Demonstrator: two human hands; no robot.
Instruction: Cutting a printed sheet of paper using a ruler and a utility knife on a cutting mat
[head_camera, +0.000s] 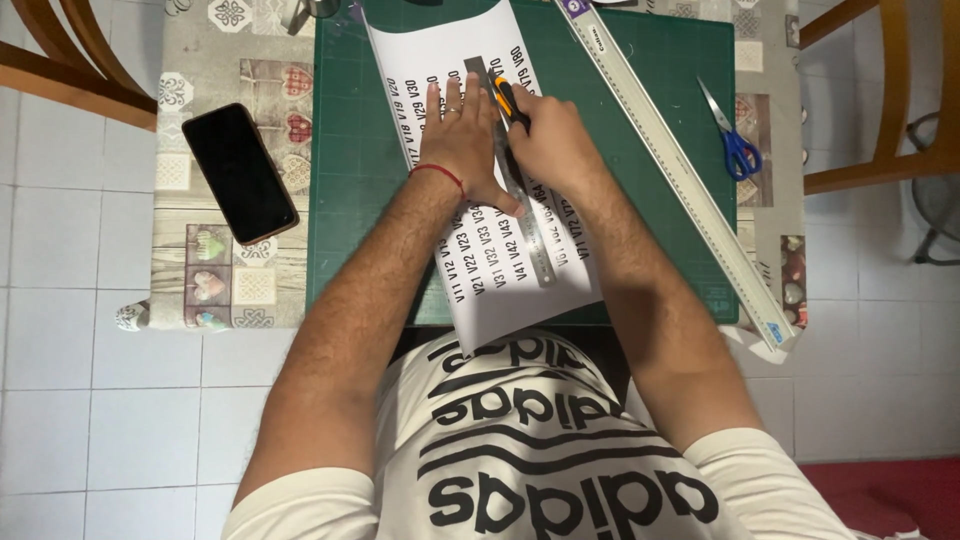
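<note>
Both hands work mid-mat: left hand (462, 140) spread flat, pressing a steel ruler (527, 225) onto the printed sheet (500, 290); right hand (545, 140) pinching an orange cutter (503, 97) against the ruler's edge. Ruler's long axis runs away, tilted slightly left. Green mat (660, 90) lies bare rightwards up to the long aluminium straightedge (690, 180)

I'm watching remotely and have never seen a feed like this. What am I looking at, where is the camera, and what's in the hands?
There is no machine here: these are a person's two bare hands, filmed from a camera on their head looking straight down. The left hand presses flat on a metal ruler lying along a printed sheet of paper. The right hand grips an orange and black utility knife against the ruler's edge. Under the paper is a green cutting mat on a small patterned table. Also there: a black phone, a long pale ruler and blue-handled scissors.
</note>
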